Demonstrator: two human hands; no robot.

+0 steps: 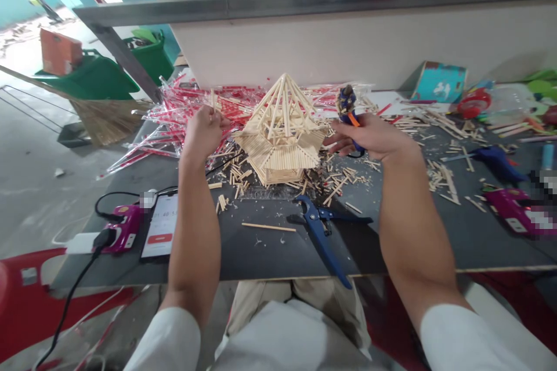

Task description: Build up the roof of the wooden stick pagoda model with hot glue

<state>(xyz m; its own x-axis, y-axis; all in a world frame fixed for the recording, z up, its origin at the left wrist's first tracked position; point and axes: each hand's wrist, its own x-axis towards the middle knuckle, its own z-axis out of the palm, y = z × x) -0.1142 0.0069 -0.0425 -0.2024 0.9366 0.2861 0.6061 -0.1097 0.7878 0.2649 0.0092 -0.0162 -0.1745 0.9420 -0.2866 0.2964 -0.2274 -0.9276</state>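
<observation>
A pavilion-like model of thin wooden sticks (278, 148) stands on the dark table, with a pointed frame of sticks on top and a wide slatted skirt below. To its left, my left hand (204, 130) is closed, and a short wooden stick (213, 98) pokes up from its fingertips. On the other side my right hand (363, 136) grips a blue glue gun (347, 101) with an orange trigger, close to the model's right edge. In front of the model lie a blue-handled cutter (319, 232) and a single loose stick (268, 227).
Red-and-clear plastic packets (167, 122) pile up behind the left hand. A phone (161, 226) and a purple power strip (126, 229) lie at left. Another blue glue gun (498, 162) rests at right. Stick offcuts (343, 182) litter the tabletop.
</observation>
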